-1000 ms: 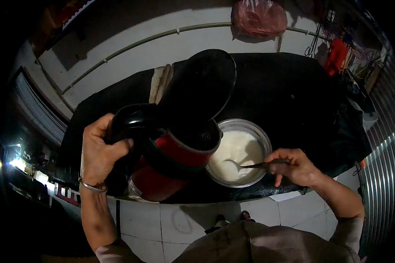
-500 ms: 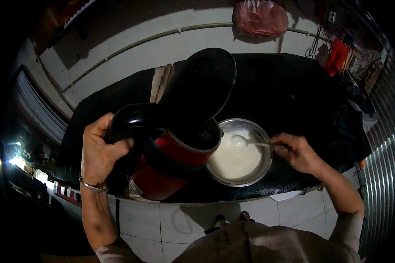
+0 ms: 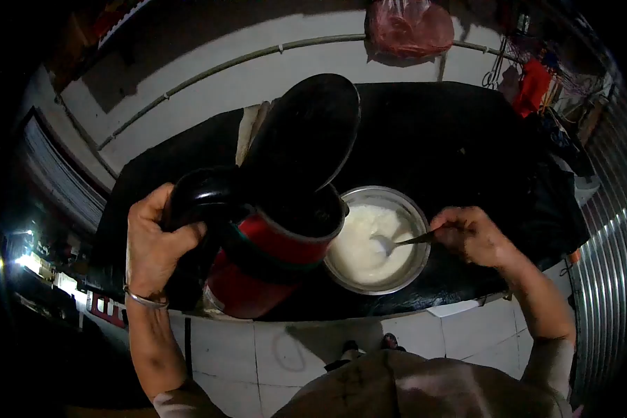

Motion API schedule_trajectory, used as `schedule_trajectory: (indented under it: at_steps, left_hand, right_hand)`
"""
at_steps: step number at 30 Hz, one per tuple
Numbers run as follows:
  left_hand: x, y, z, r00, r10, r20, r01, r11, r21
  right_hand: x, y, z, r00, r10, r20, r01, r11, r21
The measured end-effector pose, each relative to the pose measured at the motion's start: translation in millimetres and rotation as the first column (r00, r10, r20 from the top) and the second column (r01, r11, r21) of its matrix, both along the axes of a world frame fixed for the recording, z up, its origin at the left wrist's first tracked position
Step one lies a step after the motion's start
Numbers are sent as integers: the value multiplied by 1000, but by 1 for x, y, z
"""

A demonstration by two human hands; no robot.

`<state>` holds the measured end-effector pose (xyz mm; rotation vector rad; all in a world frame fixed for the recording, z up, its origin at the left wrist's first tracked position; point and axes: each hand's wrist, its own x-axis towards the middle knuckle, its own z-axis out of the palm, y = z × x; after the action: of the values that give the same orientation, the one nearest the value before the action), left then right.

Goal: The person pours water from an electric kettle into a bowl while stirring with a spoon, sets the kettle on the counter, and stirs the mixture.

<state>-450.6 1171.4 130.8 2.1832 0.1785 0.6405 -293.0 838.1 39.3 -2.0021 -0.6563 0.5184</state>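
My left hand (image 3: 161, 240) is closed round the black handle of a red kettle (image 3: 254, 282), whose black lid (image 3: 310, 129) stands raised. The kettle tilts toward a metal bowl (image 3: 422, 268), its open mouth close to the bowl's left rim. A creamy white mixture (image 3: 366, 240) fills much of the bowl; it looks thick and partly lumpy. In my right hand (image 3: 472, 235) a metal spoon (image 3: 405, 242) is pinched by its handle, and its head dips into the mixture. Whether liquid leaves the kettle is hidden.
Bowl and kettle are on a black-covered table (image 3: 425, 125). A pink plastic bag (image 3: 409, 29) hangs on the wall behind it. Scissors (image 3: 493, 72) and an orange-red item (image 3: 533, 87) hang at the back right. A corrugated metal sheet (image 3: 609, 272) borders the right side.
The spoon has swept through the mixture toward me, and its handle is turned differently. The kettle has shifted very slightly to the left; its lid remains raised.
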Motion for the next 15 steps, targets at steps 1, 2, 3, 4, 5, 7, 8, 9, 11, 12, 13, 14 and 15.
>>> schedule_trajectory:
  at_steps: [1,2,3,4,5,7,8,9,11,12,13,14,15]
  left_hand:
    - [0,1,0,1000,2,-2,-2,1000,-3]
    - [0,1,0,1000,2,-5,-2,1000,-13]
    - [0,1,0,1000,1,-7,-1,1000,-22]
    - [0,0,0,1000,-4,-6,4,1000,-23]
    - [0,-2,0,1000,5,3,-5,1000,-19]
    - [1,-2,0,1000,14,13,-14,1000,-11]
    - [0,-2,0,1000,17,13,-17,1000,2]
    - [0,-1,0,1000,21,12,-21,1000,13]
    - [0,-2,2,1000,11,-4,-11,1000,-20]
    - [0,-2,2,1000,2,-18,-3,999,-49]
    - [0,-2,2,1000,2,-17,-3,999,-50]
    - [1,-1,1,1000,7,-4,-7,1000,-29]
    - [2,-1,0,1000,11,11,-11,1000,-8]
  right_hand:
    - [2,-3,6,997,-56,-61,52,997,-58]
    - [9,-5,4,987,-93,-134,86,995,-53]
    - [10,-1,0,986,-94,-134,87,995,-54]
    - [10,6,-5,988,-93,-120,91,996,-20]
    - [11,12,-9,990,-92,-104,94,995,15]
    - [10,15,-13,997,-34,-63,37,998,50]
    - [9,12,-8,996,19,-91,-16,999,30]
    - [9,9,-2,990,72,-121,-71,997,10]
    - [14,5,8,988,17,-151,-30,996,-81]
    - [16,6,9,986,-43,-163,28,996,-90]
    - [18,6,9,979,-104,-173,88,991,-98]
    - [16,15,6,978,-121,-170,107,990,-88]
    - [15,17,-2,978,-122,-167,109,990,-87]
